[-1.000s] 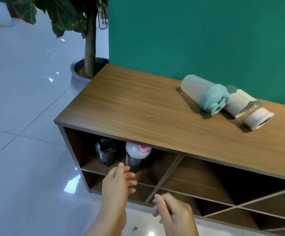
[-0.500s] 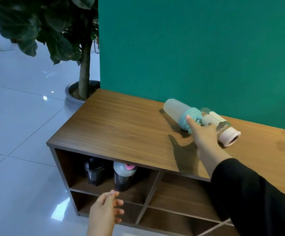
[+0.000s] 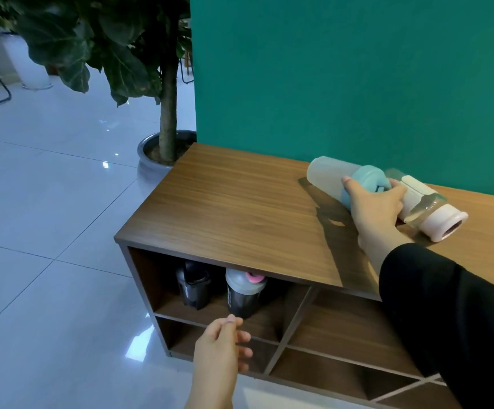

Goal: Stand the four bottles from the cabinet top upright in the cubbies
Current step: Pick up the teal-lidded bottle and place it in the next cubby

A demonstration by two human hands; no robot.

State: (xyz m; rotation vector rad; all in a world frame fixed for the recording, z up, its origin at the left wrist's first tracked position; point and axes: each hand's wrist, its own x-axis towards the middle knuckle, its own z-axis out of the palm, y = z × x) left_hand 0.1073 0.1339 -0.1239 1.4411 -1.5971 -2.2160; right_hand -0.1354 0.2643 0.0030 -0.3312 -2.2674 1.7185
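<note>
Two bottles lie on their sides on the wooden cabinet top (image 3: 240,202), near the green wall. My right hand (image 3: 372,205) wraps around the teal lid of the frosted white bottle (image 3: 331,175). Right behind it, touching, lies a clear bottle with a pink cap (image 3: 428,214). In the upper left cubby (image 3: 163,290) a black bottle (image 3: 194,286) and a dark shaker with a grey lid and pink tab (image 3: 244,293) stand upright. My left hand (image 3: 222,352) hovers low in front of the cubbies, fingers apart, holding nothing.
A potted tree (image 3: 166,113) stands on the floor at the cabinet's left end. The green wall (image 3: 343,78) rises directly behind the cabinet. Other cubbies (image 3: 343,329) to the right and below show nothing inside. Glossy white tiles (image 3: 48,231) cover the floor to the left.
My right hand has risen from in front of the cubbies to the cabinet top and closed on the teal-lidded bottle. My left hand stays low and open. The view has tilted upward.
</note>
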